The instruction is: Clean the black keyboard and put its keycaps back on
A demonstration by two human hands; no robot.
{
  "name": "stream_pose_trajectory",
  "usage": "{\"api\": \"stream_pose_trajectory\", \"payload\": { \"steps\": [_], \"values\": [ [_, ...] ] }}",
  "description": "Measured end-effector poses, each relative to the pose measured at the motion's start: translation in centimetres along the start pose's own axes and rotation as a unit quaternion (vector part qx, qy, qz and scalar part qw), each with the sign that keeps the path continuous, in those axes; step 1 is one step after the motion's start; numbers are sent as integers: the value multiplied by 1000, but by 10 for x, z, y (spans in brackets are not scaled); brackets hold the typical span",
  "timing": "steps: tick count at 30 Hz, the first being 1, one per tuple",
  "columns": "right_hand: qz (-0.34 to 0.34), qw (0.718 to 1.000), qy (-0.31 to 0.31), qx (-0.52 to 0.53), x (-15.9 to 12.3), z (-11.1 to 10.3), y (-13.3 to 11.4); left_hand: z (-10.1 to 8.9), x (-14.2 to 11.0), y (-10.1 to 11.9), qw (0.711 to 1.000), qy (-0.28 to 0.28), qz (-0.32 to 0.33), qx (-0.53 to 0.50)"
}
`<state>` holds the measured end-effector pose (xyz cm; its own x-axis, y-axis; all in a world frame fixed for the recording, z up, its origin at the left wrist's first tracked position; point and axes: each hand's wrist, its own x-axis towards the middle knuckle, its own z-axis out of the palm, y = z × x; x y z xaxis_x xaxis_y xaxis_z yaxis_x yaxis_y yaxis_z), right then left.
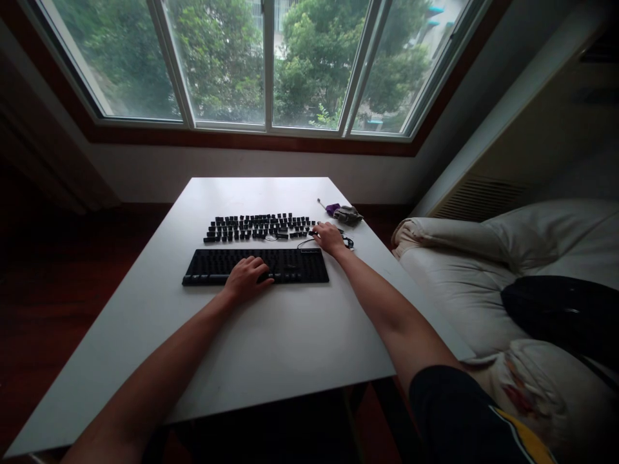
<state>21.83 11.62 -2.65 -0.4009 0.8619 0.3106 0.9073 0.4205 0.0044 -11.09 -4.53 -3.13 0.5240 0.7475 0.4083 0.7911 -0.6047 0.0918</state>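
Observation:
A black keyboard (pixel 294 274) lies flat on the white table (pixel 290 341). Across its middle rests my left hand (pixel 247 276), palm down with the fingers stretched out over the keys. Beyond the keyboard, several loose black keycaps (pixel 256 225) stand in rows. My right hand (pixel 329 237) is at the right end of these rows, its fingertips pinched on a small black keycap (pixel 313 233). A thin cable (pixel 304 243) curves from behind the keyboard toward the right hand, which hides part of it.
Near the table's right edge lie a crumpled grey cloth (pixel 348 215), a purple item (pixel 332 209) and a thin stick-like tool (pixel 320 202). A padded light sofa (pixel 449 270) with a dark bag (pixel 565 309) stands to the right. A window (pixel 265 64) is behind the table.

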Motion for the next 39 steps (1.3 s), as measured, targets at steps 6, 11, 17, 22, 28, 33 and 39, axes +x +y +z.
{"api": "stream_pose_trajectory", "payload": {
  "steps": [6, 11, 17, 22, 28, 33, 39],
  "values": [
    [4, 981, 109, 161, -41, -9, -11, 4, 1, 0, 1000, 8, -10, -4],
    [64, 888, 83, 447, -75, -15, -26, 3, 3, 1, 1000, 7, -17, -5],
    [147, 715, -14, 683, -95, -15, -39, -4, 13, 3, 1000, -27, -7, 12],
    [133, 718, -13, 683, -103, -21, -38, -5, 17, 3, 999, -38, 5, 26],
    [121, 779, 0, 615, -108, -24, -37, -2, 12, 12, 999, -8, -10, 35],
    [65, 830, -13, 554, -109, -32, -39, -2, 11, 13, 999, -14, -5, 30],
    [31, 851, -47, 523, -110, -32, -33, -1, 11, 5, 1000, -19, 12, 8]
  ]
}}
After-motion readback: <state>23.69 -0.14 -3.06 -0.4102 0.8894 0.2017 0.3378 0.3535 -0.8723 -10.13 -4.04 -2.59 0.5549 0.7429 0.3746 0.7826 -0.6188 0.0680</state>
